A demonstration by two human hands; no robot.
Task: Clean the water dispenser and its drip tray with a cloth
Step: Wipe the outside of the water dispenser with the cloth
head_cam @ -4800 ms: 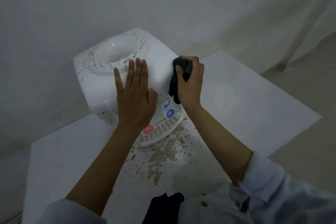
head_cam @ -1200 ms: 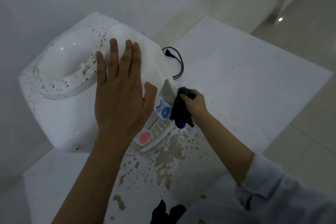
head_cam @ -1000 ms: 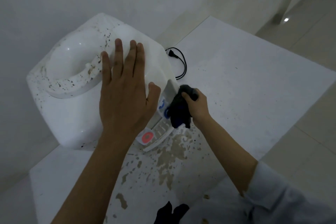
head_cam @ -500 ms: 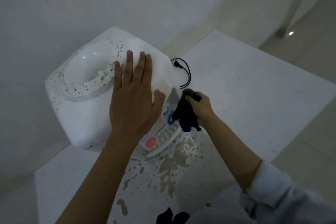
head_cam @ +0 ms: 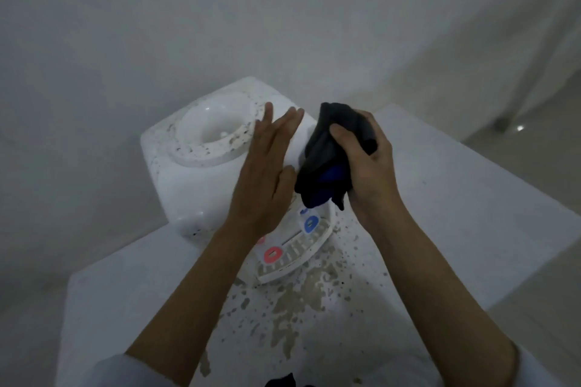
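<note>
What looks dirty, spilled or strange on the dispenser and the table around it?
Dark specks dot the ring around the bottle well on top of the water dispenser. Brownish stains and spots spread over the table just in front of the drip tray, like a dried spill. Nothing looks broken or tipped.

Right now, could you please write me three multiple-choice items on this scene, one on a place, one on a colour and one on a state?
1. Where is the cloth?
A. in the right hand
B. on the floor
C. inside the round well on top

2. What colours are the two round buttons above the drip tray?
A. green and yellow
B. red and blue
C. both white

3. How is the left hand?
A. clenched in a fist
B. fingers straight over the dispenser
C. gripping the cord

Answers: 1 A, the fingers curl round it; 2 B, both show beside the tray's slots; 3 B, the fingers lie flat and straight.
</note>
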